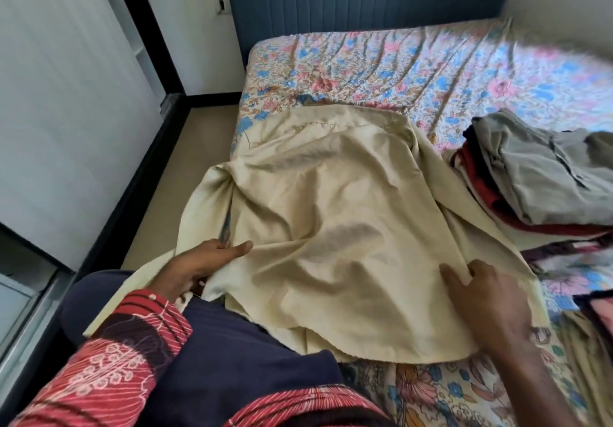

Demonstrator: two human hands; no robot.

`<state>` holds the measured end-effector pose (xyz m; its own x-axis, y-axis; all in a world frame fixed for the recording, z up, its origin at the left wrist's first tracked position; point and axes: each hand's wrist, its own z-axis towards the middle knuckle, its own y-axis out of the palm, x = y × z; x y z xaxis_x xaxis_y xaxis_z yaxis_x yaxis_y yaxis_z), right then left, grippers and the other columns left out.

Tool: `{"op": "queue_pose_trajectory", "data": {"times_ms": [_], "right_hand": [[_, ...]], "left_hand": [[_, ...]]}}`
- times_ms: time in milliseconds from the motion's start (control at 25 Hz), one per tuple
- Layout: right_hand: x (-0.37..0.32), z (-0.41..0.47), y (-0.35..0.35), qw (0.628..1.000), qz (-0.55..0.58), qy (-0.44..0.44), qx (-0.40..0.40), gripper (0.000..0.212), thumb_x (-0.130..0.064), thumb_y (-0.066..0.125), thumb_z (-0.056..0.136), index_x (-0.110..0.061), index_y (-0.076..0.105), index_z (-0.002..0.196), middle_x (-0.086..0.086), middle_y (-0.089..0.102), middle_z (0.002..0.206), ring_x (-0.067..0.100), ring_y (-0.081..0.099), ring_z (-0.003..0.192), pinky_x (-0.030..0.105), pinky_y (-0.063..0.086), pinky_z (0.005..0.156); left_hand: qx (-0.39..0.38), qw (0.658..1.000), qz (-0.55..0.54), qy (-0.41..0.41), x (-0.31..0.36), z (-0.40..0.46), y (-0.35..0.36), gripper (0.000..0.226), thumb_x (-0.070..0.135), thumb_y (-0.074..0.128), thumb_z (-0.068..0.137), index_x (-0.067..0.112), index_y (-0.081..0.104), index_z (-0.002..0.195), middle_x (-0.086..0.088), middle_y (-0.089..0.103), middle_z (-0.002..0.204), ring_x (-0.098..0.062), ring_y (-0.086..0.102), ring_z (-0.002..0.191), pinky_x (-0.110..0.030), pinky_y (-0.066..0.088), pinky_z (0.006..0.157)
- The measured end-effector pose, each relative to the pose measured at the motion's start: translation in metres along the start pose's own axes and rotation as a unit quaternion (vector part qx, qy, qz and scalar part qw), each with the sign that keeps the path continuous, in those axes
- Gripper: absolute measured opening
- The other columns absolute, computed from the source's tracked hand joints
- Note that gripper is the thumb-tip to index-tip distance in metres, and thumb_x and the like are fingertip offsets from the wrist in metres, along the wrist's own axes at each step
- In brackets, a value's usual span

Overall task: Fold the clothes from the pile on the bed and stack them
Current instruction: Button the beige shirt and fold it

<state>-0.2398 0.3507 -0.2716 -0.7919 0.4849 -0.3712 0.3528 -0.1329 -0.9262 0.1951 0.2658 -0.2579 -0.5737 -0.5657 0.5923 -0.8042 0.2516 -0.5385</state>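
The cream garment (331,214) lies spread and rumpled across the near left part of the bed (431,71), one edge hanging over the bed's left side; the left hand (202,261) pinches its left edge between thumb and curled fingers; the right hand (491,307) grips its lower right edge, fingers curled into the fabric; the stack of folded clothes (537,174) sits just beside the garment, to its right.

The bed (431,71) carries a floral sheet (365,71) in pink and blue, creased, running from the centre toward 1 o'clock. A cream cloth (331,194) lies rumpled on it at the centre, its edge hanging off the side at 9 o'clock. At 3 o'clock sits a stack of clothes (537,178), a grey piece on top of red ones.
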Motion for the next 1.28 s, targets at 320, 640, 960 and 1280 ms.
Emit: {"op": "queue_pose_trajectory", "data": {"times_ms": [320, 640, 960, 1280], "right_hand": [[-0.005, 0.017, -0.022, 0.98, 0.117, -0.002, -0.158, 0.057, -0.046, 0.081, 0.084, -0.018, 0.06, 0.129, 0.003, 0.066, 0.112, 0.024, 0.062, 0.094, 0.037, 0.054, 0.072], [0.011, 0.002, -0.031, 0.886, 0.398, 0.125, -0.204, 0.058, -0.023, 0.084, 0.073, -0.031, 0.05, 0.119, 0.012, 0.062, 0.119, 0.044, 0.071, 0.092, 0.065, 0.06, 0.062], [0.006, -0.02, -0.033, 0.984, -0.046, -0.162, 0.057, 0.059, -0.027, 0.093, 0.071, -0.02, 0.061, 0.12, 0.017, 0.06, 0.123, 0.039, 0.056, 0.107, 0.051, 0.049, 0.086], [-0.047, -0.084, 0.066, 0.812, -0.074, -0.554, -0.169, 0.019, -0.047, 0.062, 0.084, -0.041, 0.07, 0.099, -0.015, 0.061, 0.106, 0.014, 0.059, 0.097, 0.036, 0.039, 0.081]], "left_hand": [[-0.015, 0.998, 0.061, -0.004, -0.002, 0.021, 0.009, 0.062, 0.026, 0.09, 0.077, 0.009, 0.05, 0.121, -0.003, 0.063, 0.102, -0.018, 0.06, 0.084, -0.025, 0.046, 0.055], [0.071, 0.981, -0.18, 0.004, -0.017, 0.004, -0.002, 0.044, 0.017, 0.076, 0.092, 0.013, 0.048, 0.126, -0.019, 0.065, 0.114, -0.029, 0.066, 0.094, -0.04, 0.057, 0.074], [0.208, 0.921, 0.226, 0.241, -0.018, -0.04, 0.003, 0.04, 0.032, 0.093, 0.068, 0.021, 0.064, 0.094, -0.001, 0.064, 0.098, -0.022, 0.063, 0.095, -0.044, 0.052, 0.086], [-0.168, 0.87, 0.311, 0.344, -0.006, -0.065, 0.088, 0.013, 0.03, 0.08, 0.085, 0.027, 0.081, 0.097, 0.017, 0.06, 0.079, -0.006, 0.061, 0.078, -0.032, 0.054, 0.077]]}}
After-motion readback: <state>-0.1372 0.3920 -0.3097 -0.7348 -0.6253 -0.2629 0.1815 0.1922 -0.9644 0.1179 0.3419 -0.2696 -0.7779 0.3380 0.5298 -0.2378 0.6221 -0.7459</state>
